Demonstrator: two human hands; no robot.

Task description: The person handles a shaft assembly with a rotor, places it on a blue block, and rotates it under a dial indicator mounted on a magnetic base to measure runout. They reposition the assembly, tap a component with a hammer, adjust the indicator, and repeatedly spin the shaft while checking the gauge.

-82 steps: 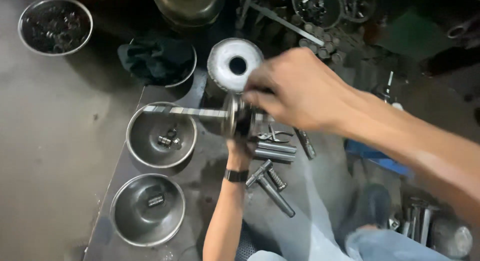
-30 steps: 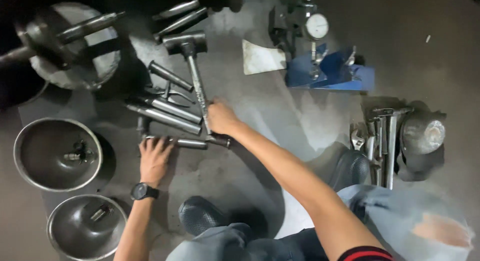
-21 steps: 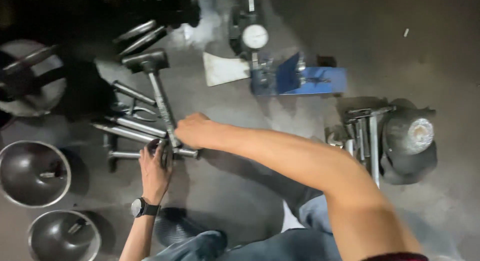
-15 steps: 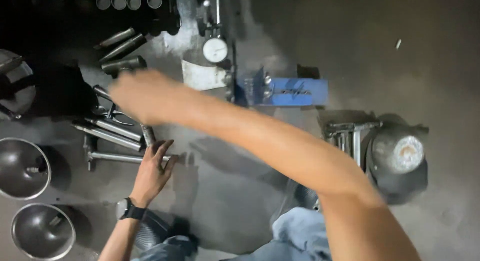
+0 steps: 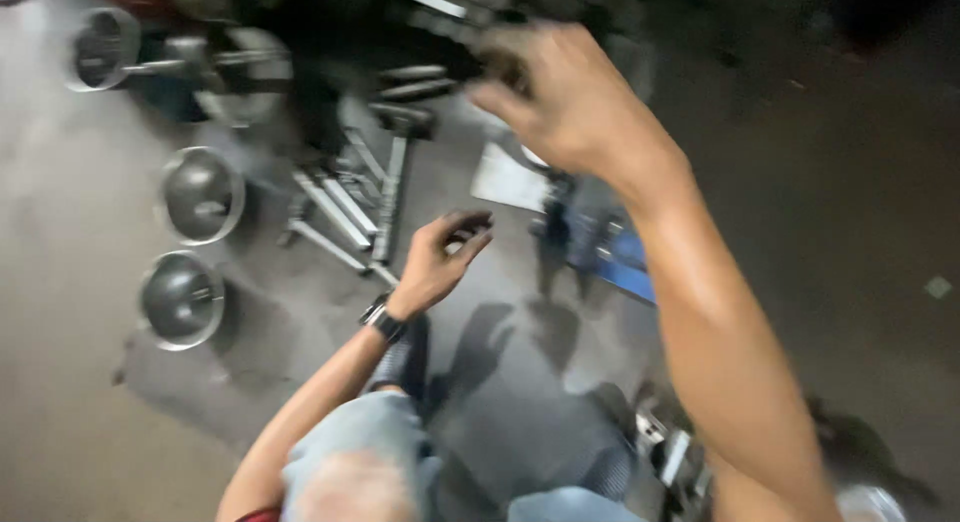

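The picture is blurred by motion. My left hand [image 5: 445,257], with a dark watch on the wrist, hovers above the grey floor, fingers curled loosely and nothing in them. It is just right of a hammer [image 5: 395,177] and several steel rods [image 5: 325,217] lying on the floor. My right hand [image 5: 570,102] is raised high and close to the camera, over dark metal parts at the top; whether it holds anything I cannot tell.
Two metal bowls [image 5: 200,194] [image 5: 180,298] sit at the left. A shaft with a round flange [image 5: 105,62] lies at the top left. A blue gauge stand [image 5: 610,252] and a white sheet [image 5: 510,177] are in the middle. My knees fill the bottom.
The view swung and blurred. My right hand left the hammer handle and rose up toward the top. My left hand lifted off the rods and now hovers to their right.
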